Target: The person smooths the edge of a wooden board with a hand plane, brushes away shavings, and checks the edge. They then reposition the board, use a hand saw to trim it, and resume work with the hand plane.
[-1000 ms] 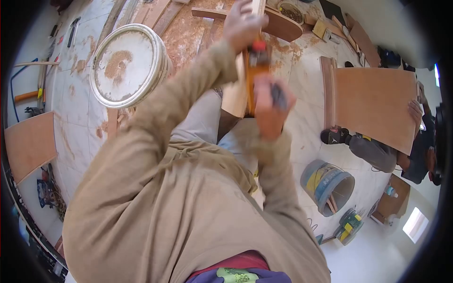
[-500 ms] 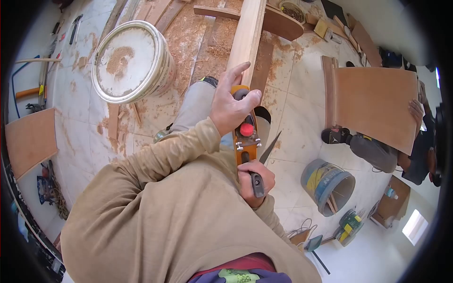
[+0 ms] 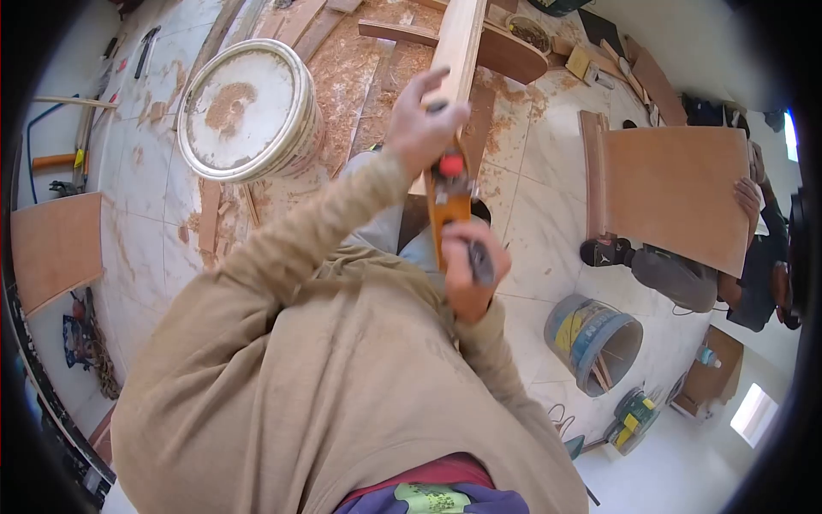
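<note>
Planing the edge of a long board with an orange hand plane

The left hand wraps closed over the front knob of the orange hand plane, and the right hand is clenched on its rear handle; the plane sits on the narrow edge of the long wooden board, which slopes away over the sawdust-covered floor. To plane well, I'd judge, press down at the front, keep the sole flat and push straight along the grain.
</note>
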The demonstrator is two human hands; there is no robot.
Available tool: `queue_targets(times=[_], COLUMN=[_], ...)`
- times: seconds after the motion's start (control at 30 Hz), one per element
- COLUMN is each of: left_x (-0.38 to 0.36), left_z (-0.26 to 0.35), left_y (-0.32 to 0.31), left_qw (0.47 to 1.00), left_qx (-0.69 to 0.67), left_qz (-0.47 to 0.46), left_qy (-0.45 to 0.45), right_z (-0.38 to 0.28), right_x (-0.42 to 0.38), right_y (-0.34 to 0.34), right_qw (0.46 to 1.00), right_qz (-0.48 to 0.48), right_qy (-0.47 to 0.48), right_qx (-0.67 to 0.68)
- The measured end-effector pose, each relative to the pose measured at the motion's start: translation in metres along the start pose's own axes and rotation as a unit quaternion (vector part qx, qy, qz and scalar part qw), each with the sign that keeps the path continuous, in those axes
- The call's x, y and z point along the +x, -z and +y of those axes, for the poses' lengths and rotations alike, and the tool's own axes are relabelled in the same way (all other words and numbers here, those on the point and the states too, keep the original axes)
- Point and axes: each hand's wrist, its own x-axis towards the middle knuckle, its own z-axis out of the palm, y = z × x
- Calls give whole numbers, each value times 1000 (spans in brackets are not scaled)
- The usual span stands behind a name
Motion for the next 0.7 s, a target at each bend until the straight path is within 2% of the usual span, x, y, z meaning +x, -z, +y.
queue_targets(times=[0.03,0.07,0.13,0.17,0.2,0.23,0.27,0.33,0.4,0.43,0.47,0.5,0.53,0.57,0.6,0.63,0.67,0.7], left_x=[-29,-15,22,63,118,187,234,259,254,201,168,114,70,23,-15,-41,-28,-18], left_z=[-6,-7,-14,-7,-4,-25,-34,-23,-43,-23,-33,-10,-13,-3,-4,-7,-7,-5], left_y=[6,3,-6,-16,-25,-39,-50,-53,-54,-46,-42,-29,-22,-12,-6,0,0,-2], left_qw=[999,1000,998,999,998,988,995,999,998,998,998,999,999,999,996,1000,1000,1000], left_qx=[-25,-15,7,-18,-34,-134,-81,-6,-2,-53,-65,-35,-31,4,-70,-10,-9,-9], left_qz=[5,6,-2,-4,-26,-59,5,41,-14,-24,-21,-34,-20,-29,-40,-27,-24,-27], left_qy=[23,-8,-57,-44,49,-41,-58,-18,-58,-13,3,2,-14,-13,26,0,-2,-1], right_z=[-7,-9,3,15,35,47,61,53,55,53,39,23,8,-3,-8,-17,-28,-26], right_x=[-22,-31,13,52,107,163,206,215,201,172,138,98,55,15,-16,-40,-46,-31], right_y=[6,9,-8,-14,-23,-27,-32,-37,-34,-26,-19,-14,-7,1,7,8,9,4], right_qw=[1000,999,1000,997,996,999,997,997,995,995,997,996,995,997,999,999,996,998], right_qz=[-16,-29,16,32,53,41,38,25,12,7,5,1,-11,-19,-20,-18,-38,-26], right_qy=[-4,-8,12,-71,-48,10,65,29,0,-10,-28,-64,-91,-76,13,-13,-77,-59], right_qx=[-16,-33,-4,14,48,5,-20,62,100,99,75,58,40,19,-38,-29,-29,-29])
